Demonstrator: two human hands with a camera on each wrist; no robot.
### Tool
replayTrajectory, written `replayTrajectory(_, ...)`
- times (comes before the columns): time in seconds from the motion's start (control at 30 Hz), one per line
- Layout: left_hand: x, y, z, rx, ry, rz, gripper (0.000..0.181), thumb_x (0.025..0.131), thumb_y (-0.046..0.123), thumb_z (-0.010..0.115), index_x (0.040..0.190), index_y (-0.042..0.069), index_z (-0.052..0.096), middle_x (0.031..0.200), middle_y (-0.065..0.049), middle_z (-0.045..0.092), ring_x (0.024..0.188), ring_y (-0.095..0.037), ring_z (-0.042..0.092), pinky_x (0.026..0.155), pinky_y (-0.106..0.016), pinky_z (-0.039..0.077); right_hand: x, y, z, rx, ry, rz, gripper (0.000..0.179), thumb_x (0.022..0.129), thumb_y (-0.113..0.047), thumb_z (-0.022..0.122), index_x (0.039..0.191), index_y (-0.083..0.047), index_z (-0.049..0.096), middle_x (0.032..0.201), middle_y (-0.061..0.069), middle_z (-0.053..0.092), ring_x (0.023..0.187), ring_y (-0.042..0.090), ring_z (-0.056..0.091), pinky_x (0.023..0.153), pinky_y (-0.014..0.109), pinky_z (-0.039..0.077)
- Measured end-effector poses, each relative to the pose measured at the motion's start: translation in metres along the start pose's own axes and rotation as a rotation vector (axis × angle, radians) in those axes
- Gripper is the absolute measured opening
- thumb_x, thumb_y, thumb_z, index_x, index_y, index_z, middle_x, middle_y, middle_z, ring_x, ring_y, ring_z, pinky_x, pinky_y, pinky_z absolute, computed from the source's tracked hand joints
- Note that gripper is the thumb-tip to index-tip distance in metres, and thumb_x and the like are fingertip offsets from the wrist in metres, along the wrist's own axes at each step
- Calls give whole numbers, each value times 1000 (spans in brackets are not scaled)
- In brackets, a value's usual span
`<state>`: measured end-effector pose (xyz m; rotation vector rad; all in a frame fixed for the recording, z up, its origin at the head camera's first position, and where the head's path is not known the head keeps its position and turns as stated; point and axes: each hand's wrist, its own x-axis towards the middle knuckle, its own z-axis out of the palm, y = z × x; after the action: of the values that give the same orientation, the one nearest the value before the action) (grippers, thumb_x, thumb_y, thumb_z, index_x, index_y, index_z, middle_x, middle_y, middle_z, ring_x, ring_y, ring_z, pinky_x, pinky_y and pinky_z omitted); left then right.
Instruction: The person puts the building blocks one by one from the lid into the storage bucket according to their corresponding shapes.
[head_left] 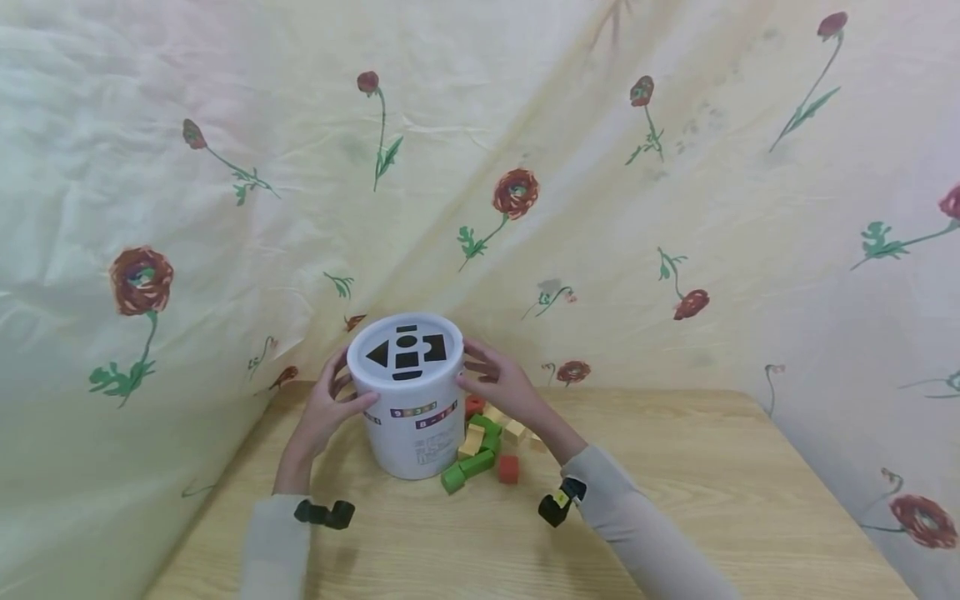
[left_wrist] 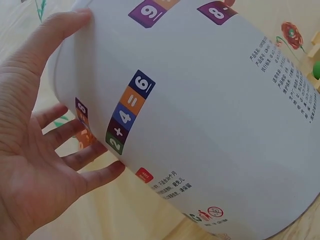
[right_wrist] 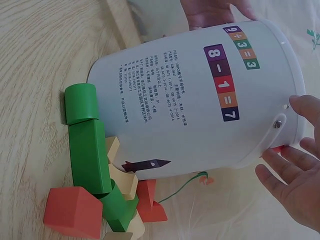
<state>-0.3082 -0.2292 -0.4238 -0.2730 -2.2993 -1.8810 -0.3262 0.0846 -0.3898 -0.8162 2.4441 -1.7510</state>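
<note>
Holding the white bucket from both sides near its top, your hands show in the head view with the left grip and right grip curved round its wall, fingers spread. The bucket stands on the worktop, its lid pierced with shaped holes. Just beside its base, on your right, lie green blocks, a red cube and pale wooden pieces. Floral cloth hangs behind.

In the left wrist view, your left thumb lies along the wall near the rim, and your spread fingers reach round the underside of the picture's bucket, fingertips at its edge. A strip there reads 2 + 4 = 6.

In the right wrist view, your right thumb is at the rim and your fingers lie apart by the handle; you cannot tell whether every fingertip touches. A rocket print shows near the base, close to the blocks.
</note>
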Motion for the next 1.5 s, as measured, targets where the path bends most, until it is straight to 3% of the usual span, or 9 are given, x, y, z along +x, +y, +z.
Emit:
replayTrajectory(0.23,3,7,4,-3,15,40,100,86,22,81,163,20,18,170,-6,20,154,-37,22,123,-60,26,0,1,-2,-16,-7,-4,66,95,-32,71,154,-27,44,157,0,48,139,31,53,103,49,54)
replayTrajectory(0.47,10,18,9,57,34,38,97,88,29,78,164,22,18,170,-5,21,156,-36,20,122,-65,23,-3,1,-12,-71,-65,-15,63,96,-34,69,154,-27,45,159,1,45,139,33,52,108,53,49)
replayTrajectory(0.7,17,16,10,61,62,77,85,92,29,73,162,19,26,169,-7,21,154,-35,21,123,-66,19,-21,15,-31,-301,-113,-11,66,95,-29,71,154,-13,44,156,14,48,139,38,51,113,57,44)
replayTrajectory(0.9,19,9,12,49,89,96,75,93,27,69,159,23,33,166,-5,24,151,-31,27,123,-64,19,-49,42,-55,-486,-93,-4,63,95,-29,70,149,-4,49,149,20,53,132,42,54,108,61,46)
replayTrajectory(1.17,18,5,21,1,111,109,68,95,26,64,156,26,36,165,-2,26,151,-29,27,124,-64,16,-77,83,-74,-525,-41,34,65,90,-21,76,144,5,50,147,27,52,127,49,54,102,65,48)
replayTrajectory(1.37,16,5,25,-12,126,131,64,96,25,59,156,25,37,164,-4,24,146,-31,32,120,-60,31,-81,100,-79,-524,4,101,74,86,-26,80,146,5,48,147,27,52,128,49,53,103,64,47)
replayTrajectory(1.5,15,5,25,-6,130,134,65,96,25,58,157,24,36,165,-5,22,145,-32,33,118,-59,34,-82,109,-81,-504,15,136,78,84,-27,83,146,4,49,146,26,53,128,47,53,104,62,47)
